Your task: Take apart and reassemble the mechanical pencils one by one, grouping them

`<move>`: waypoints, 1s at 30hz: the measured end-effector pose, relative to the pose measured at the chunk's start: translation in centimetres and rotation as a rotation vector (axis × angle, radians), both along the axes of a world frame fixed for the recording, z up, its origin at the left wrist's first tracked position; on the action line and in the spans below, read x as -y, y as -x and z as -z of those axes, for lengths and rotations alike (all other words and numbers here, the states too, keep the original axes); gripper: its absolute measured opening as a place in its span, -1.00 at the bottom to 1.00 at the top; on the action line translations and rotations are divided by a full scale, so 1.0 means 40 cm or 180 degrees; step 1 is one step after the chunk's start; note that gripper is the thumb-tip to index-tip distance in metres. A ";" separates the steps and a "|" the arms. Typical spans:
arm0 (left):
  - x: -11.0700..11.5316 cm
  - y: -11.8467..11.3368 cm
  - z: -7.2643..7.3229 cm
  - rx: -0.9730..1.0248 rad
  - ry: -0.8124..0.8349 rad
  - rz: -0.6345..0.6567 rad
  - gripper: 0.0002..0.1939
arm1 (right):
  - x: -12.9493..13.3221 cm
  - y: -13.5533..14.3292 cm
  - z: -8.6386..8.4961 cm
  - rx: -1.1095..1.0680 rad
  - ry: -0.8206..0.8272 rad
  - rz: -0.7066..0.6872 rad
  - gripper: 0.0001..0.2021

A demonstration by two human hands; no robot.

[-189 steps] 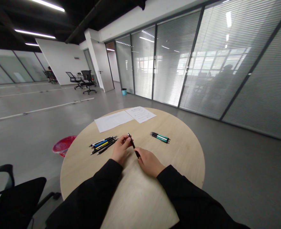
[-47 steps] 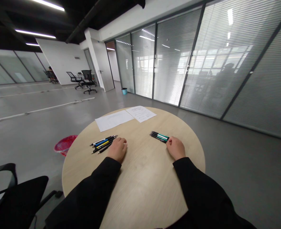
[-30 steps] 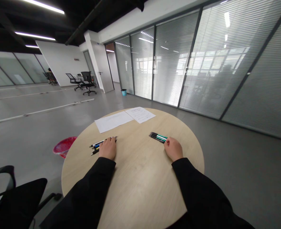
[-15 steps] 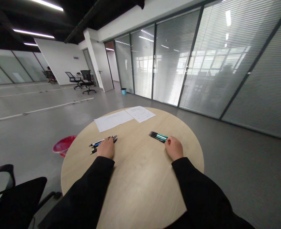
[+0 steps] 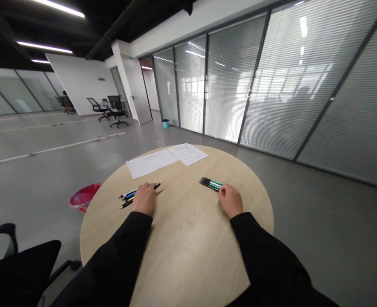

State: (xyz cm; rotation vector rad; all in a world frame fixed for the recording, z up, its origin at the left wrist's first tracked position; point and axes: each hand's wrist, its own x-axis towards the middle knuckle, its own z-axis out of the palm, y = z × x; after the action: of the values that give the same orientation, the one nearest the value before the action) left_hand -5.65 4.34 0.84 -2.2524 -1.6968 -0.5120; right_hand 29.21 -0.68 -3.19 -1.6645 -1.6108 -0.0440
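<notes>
On the left of the round wooden table (image 5: 188, 238), my left hand (image 5: 145, 198) is closed with its back up. A dark pen (image 5: 158, 185) pokes out beyond its fingertips, slightly raised with a shadow beneath. Several other pens (image 5: 127, 197), with blue, white and black bodies, lie under and beside this hand. My right hand (image 5: 230, 200) forms a loose fist on the table, at the near ends of a row of green and black pens (image 5: 210, 183). Those pens lie side by side, tips pointing left. The fist covers their ends, and whether it grips them is hidden.
Two printed paper sheets (image 5: 151, 163) lie at the table's far side. A red basket (image 5: 84, 196) stands on the floor to the left, near a black chair (image 5: 25, 268). Glass partitions with blinds (image 5: 226, 85) run along the right.
My left hand has shifted slightly to the right, and the dark pen now sticks out farther past its fingers. My right hand has edged left over the green and black pens' ends.
</notes>
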 end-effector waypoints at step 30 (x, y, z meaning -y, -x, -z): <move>0.108 -0.178 -0.028 0.3732 0.1320 0.1761 -0.79 | 0.046 0.248 -0.039 -0.1541 0.0442 -0.1954 -0.87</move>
State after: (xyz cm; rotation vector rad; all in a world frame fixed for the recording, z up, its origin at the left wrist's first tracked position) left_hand 1.45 0.00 1.98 -2.9820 -1.5883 -2.0976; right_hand 19.30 -2.51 -1.63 -1.0922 -1.6852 0.7369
